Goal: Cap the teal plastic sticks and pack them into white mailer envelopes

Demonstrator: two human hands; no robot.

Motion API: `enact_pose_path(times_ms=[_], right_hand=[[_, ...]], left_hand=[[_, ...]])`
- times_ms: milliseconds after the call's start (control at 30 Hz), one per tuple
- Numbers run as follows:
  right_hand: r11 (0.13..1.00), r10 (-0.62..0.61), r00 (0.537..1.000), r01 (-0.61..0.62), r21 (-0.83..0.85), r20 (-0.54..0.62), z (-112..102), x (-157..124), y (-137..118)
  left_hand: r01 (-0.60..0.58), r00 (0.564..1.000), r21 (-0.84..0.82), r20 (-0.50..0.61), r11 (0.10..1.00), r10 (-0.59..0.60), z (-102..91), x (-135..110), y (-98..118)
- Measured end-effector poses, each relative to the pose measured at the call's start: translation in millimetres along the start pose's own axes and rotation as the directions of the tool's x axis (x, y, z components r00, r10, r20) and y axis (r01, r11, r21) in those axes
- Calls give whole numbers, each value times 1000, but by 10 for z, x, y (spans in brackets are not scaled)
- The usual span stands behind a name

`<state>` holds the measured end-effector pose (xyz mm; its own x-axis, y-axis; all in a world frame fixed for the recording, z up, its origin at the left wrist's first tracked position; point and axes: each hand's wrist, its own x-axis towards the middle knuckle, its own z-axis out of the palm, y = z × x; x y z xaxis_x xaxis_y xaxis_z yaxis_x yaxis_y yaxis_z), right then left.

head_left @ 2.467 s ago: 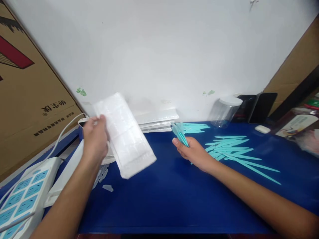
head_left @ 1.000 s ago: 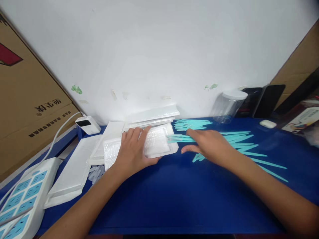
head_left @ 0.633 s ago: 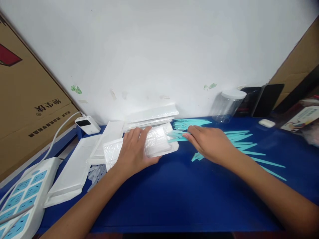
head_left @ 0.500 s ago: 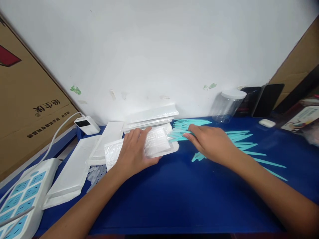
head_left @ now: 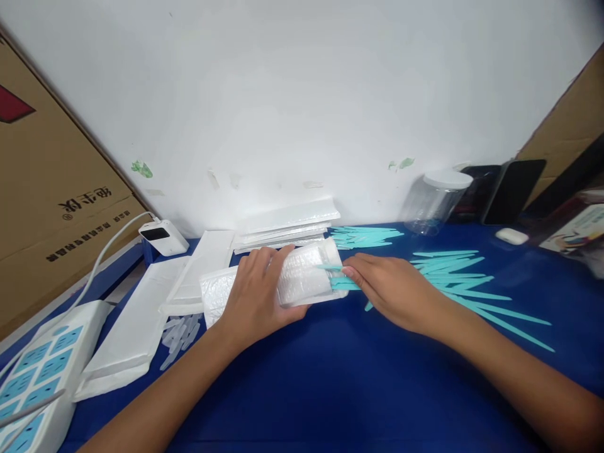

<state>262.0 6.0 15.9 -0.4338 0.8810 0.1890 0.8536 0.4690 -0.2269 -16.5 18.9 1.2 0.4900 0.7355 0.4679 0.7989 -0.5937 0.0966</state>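
Observation:
My left hand (head_left: 257, 296) lies over a white bubble-lined mailer bag (head_left: 306, 277) on the blue table (head_left: 306, 377), fingers wrapped on it and lifting its open right end. My right hand (head_left: 391, 289) pinches a small bunch of teal sticks (head_left: 337, 283) whose tips sit in the bag's mouth. Loose teal sticks (head_left: 467, 283) lie spread to the right of that hand. A smaller pile of teal sticks (head_left: 363, 236) lies by the wall.
A stack of white mailer bags (head_left: 285, 223) rests against the wall, more bags (head_left: 141, 321) at left. A power strip (head_left: 33, 377), a white charger (head_left: 163, 238), a cardboard box (head_left: 56, 189), a clear jar (head_left: 434, 201), phones (head_left: 512, 189) and an earbud case (head_left: 512, 236) surround the work area.
My left hand set the white bag down on the table and raised its open end. My right hand brought the teal sticks from the table to the bag's mouth.

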Motion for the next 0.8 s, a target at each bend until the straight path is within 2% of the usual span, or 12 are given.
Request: enact_pose_path(times_ms=[133, 333, 500, 600, 700, 800], right_hand=[[997, 47, 997, -43, 56, -57, 21, 29, 41], [996, 82, 989, -85, -16, -123, 19, 39, 69], [1000, 9, 998, -8, 24, -66, 47, 23, 28], [998, -1, 997, 5, 58, -80, 93, 9, -15], [988, -6, 994, 22, 154, -105, 139, -11, -56], [958, -41, 996, 62, 281, -79, 188, -17, -73]], left_hand=[[13, 1000, -4, -2, 1000, -13, 10, 0, -27], [78, 997, -71, -8, 994, -79, 54, -2, -15], [46, 995, -146, 93, 988, -32, 97, -21, 52], [4, 990, -139, 138, 990, 15, 120, -30, 69], [-16, 983, -138, 181, 990, 41, 128, -30, 65], [-12, 971, -176, 234, 984, 54, 120, -24, 40]])
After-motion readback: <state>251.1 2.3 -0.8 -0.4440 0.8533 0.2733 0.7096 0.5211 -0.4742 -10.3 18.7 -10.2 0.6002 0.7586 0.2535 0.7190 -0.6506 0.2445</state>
